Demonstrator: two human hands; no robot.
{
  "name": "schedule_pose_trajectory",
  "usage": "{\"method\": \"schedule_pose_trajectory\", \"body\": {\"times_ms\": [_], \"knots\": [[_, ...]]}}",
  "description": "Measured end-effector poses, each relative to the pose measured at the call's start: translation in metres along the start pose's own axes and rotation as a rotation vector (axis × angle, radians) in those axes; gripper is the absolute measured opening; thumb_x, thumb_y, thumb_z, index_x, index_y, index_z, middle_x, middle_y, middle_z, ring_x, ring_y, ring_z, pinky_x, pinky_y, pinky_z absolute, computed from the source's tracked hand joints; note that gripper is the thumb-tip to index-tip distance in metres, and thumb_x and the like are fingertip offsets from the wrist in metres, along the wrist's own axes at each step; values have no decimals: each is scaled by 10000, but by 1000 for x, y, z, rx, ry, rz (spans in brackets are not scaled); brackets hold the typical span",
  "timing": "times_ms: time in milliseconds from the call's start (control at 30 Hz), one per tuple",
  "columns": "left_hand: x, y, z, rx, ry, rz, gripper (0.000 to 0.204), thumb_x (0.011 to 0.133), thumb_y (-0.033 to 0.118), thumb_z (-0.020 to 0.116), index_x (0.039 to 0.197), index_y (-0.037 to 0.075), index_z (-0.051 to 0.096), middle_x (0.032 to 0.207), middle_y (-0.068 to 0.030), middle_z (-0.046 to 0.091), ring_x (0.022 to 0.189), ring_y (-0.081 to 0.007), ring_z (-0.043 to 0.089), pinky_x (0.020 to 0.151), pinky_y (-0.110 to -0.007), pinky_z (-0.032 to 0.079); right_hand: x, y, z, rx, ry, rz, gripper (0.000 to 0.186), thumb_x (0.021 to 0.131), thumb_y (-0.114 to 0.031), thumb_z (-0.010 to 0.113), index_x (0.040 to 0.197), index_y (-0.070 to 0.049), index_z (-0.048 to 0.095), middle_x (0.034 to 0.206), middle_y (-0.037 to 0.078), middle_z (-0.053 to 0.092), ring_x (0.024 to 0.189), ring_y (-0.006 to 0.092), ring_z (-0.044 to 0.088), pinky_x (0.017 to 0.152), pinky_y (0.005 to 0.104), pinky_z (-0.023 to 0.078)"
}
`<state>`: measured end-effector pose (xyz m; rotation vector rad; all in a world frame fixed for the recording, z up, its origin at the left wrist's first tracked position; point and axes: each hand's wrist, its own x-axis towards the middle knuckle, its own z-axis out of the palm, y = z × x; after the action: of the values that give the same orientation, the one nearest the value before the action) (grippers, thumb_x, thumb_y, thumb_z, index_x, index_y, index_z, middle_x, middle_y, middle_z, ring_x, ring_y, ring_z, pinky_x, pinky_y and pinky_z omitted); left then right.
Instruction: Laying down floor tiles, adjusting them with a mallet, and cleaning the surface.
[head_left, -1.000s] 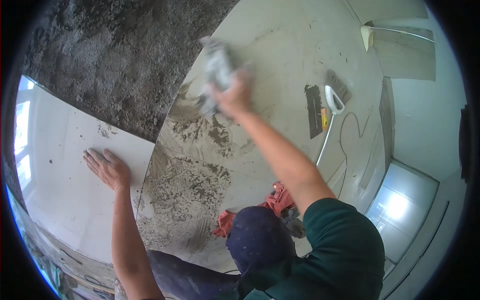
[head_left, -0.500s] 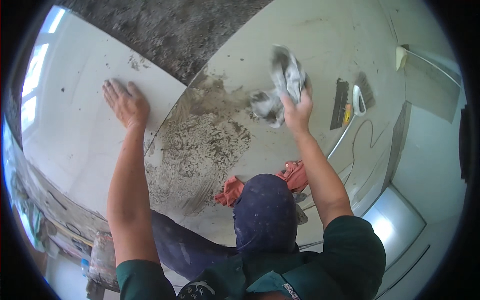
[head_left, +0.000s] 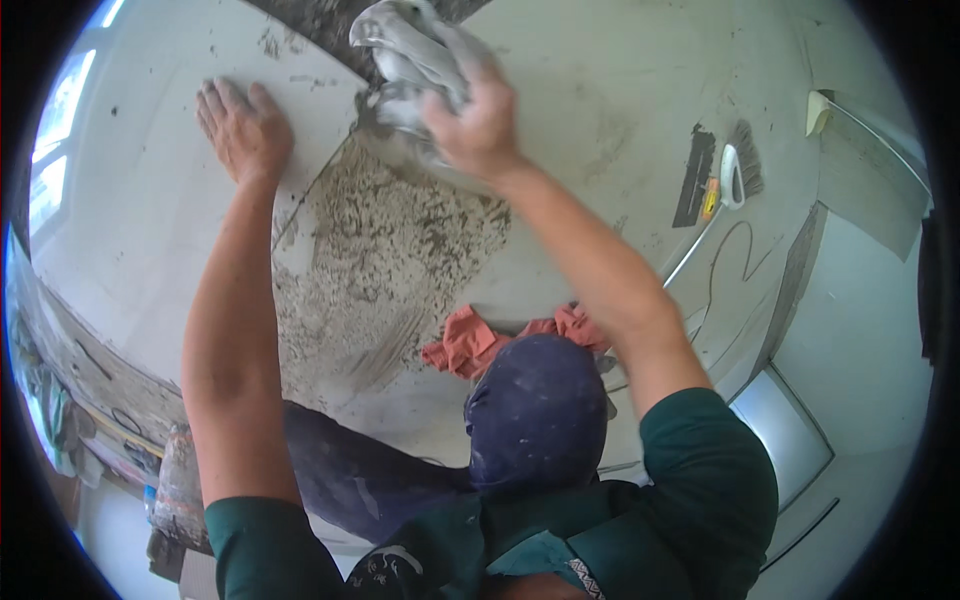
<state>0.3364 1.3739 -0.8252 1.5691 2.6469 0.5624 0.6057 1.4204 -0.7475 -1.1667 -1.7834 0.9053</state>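
My left hand (head_left: 245, 130) lies flat on a large pale tile (head_left: 130, 220), fingers spread, holding nothing. My right hand (head_left: 480, 125) grips a crumpled grey-white rag (head_left: 405, 50), somewhat blurred by motion. The rag is at the far corner where the left tile meets the neighbouring pale tile (head_left: 600, 70). Below it, wet grey-brown mortar smears (head_left: 390, 250) cover part of that tile's surface beside the joint. A reddish cloth (head_left: 468, 342) lies just beyond my bent knee (head_left: 540, 410).
To the right lie a dark flat trowel blade (head_left: 694, 178), a yellow-handled tool (head_left: 711, 198) and a white-handled brush (head_left: 738, 175). A thin cord (head_left: 712, 280) curls nearby. Rough grey ground (head_left: 320, 18) shows past the tiles. A dirty bucket-like container (head_left: 182, 490) stands at lower left.
My right hand has swept the rag leftward and away from me, from the right tile to the corner at the joint. My left hand stays flat on its tile.
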Motion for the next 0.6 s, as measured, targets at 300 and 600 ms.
{"method": "schedule_pose_trajectory", "body": {"times_ms": [300, 600], "knots": [[0, 3, 11, -19, 92, 40, 656, 1007, 385, 394, 1461, -88, 388, 1560, -243, 351, 1492, -363, 235, 1242, -429, 122, -212, 10, -72, -241, -1039, -587, 436, 817, -196, 652, 1250, -230, 671, 1462, 9, 549, 1371, 287, 488, 1137, 522, 367], [-4, -10, 11, 13, 98, 32, 658, 1006, 407, 396, 1458, -72, 398, 1561, -231, 357, 1495, -355, 233, 1240, -432, 126, 19, 37, 9, -597, -569, -681, 471, 731, -227, 712, 1199, -174, 702, 1278, 17, 652, 1146, 302, 575, 1008, 453, 455]]}}
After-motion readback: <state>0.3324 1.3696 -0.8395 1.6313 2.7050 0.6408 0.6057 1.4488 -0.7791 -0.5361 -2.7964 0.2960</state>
